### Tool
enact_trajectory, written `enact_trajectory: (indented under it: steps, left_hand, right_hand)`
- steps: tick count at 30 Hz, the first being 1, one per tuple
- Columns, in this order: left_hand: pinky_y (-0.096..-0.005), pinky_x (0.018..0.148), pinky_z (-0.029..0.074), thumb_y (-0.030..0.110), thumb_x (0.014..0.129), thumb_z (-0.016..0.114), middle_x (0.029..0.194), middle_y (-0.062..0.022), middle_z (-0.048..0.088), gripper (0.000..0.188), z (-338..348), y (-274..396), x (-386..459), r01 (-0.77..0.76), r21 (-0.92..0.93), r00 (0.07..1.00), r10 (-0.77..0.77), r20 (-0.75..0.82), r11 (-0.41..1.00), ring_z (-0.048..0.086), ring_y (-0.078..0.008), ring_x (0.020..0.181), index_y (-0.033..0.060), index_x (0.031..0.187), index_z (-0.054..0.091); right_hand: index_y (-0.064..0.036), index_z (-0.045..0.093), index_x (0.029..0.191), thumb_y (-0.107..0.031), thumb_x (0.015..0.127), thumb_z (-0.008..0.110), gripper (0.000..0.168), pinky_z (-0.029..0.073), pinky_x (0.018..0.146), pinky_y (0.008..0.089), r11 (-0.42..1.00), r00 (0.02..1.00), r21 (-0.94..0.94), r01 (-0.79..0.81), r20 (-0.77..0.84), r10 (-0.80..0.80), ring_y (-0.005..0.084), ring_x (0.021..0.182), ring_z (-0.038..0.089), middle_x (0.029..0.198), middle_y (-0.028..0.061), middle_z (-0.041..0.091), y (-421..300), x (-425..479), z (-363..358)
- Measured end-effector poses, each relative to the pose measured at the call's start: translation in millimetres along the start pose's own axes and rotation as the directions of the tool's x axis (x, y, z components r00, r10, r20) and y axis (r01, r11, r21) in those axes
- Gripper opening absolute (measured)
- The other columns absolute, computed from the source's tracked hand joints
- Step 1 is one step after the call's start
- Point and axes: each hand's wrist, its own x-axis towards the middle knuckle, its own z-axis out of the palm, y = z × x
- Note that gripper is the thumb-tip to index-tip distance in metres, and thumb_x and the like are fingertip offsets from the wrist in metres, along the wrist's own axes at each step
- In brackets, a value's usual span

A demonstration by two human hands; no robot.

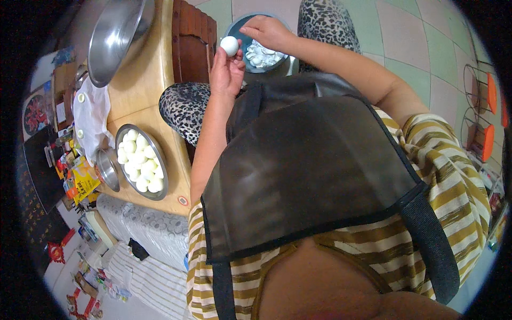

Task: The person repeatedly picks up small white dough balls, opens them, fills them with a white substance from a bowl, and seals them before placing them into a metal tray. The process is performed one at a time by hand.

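Observation:
My left hand [229, 70] holds a whitish egg [229, 46] at its fingertips, beside the rim of a blue-grey basin [259, 69]. Over that basin is my right hand [269, 32], its fingers bent; nothing is seen in it, though its palm side is hidden. Pieces of eggshell [264, 55] lie heaped in the basin. On the wooden table to the left, a steel bowl [162, 170] is filled with several peeled eggs [138, 156].
A large steel basin [114, 44] stands tilted at the table's far end. A smaller metal bowl [107, 170] and a white plastic bag [93, 116] lie beyond the egg bowl. The wooden table's edge [166, 60] runs close to my left knee.

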Motion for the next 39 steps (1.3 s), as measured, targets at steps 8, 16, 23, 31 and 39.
enact_trajectory:
  steps: [8,16,23,31,39]
  left_hand:
    - [-0.0265,0.071,0.048,0.025,0.093,0.048,0.110,-0.0093,0.054,0.031,17.7,-6.4,-4.5,-0.045,0.081,0.997,0.049,-0.051,0.996,0.055,-0.0192,0.091,0.0069,0.118,0.046]
    - [-0.0279,0.068,0.053,0.013,0.087,0.057,0.103,-0.0102,0.055,0.037,25.7,-10.6,-4.8,-0.073,0.577,0.986,0.144,-0.078,0.813,0.058,-0.0178,0.089,0.0019,0.117,0.039]
    - [-0.0316,0.064,0.057,0.004,0.084,0.059,0.105,-0.0151,0.054,0.044,26.1,-17.0,-5.2,-0.093,0.773,0.963,0.255,-0.090,0.627,0.060,-0.0205,0.086,-0.0019,0.118,0.032]
    - [-0.0313,0.062,0.057,0.004,0.085,0.057,0.105,-0.0162,0.055,0.043,27.6,-14.7,-6.2,-0.073,0.765,0.970,0.225,-0.096,0.640,0.062,-0.0222,0.084,-0.0026,0.120,0.032]
    - [-0.0315,0.069,0.056,0.013,0.090,0.053,0.105,-0.0150,0.056,0.032,28.9,-10.2,-5.7,-0.028,0.596,0.986,0.122,-0.117,0.803,0.063,-0.0257,0.087,-0.0006,0.115,0.040]
  right_hand:
    - [-0.006,0.067,0.092,-0.041,0.087,0.049,0.040,0.049,0.067,0.0399,0.978,0.998,0.200,0.055,-0.029,-0.050,0.0344,0.075,0.062,0.083,0.0164,0.065,-14.1,-7.1,5.5]
    - [-0.005,0.064,0.087,-0.033,0.087,0.044,0.034,0.046,0.066,0.0449,0.981,0.982,0.052,0.186,0.032,-0.187,0.0360,0.074,0.059,0.078,0.0186,0.061,-12.0,-10.9,5.5]
    - [-0.007,0.062,0.088,-0.028,0.086,0.041,0.030,0.044,0.068,0.0462,0.969,0.962,0.019,0.247,0.117,-0.248,0.0368,0.078,0.056,0.079,0.0188,0.059,-8.3,-14.9,8.9]
    - [-0.006,0.067,0.087,-0.026,0.078,0.047,0.030,0.049,0.069,0.0439,0.986,0.985,-0.030,0.162,0.073,-0.159,0.0353,0.076,0.061,0.083,0.0179,0.063,-4.3,-10.4,13.9]
    - [-0.007,0.068,0.084,-0.027,0.077,0.052,0.026,0.050,0.065,0.0407,0.996,0.999,0.092,-0.010,-0.041,0.014,0.0333,0.071,0.062,0.077,0.0160,0.064,-5.5,-4.4,9.5]
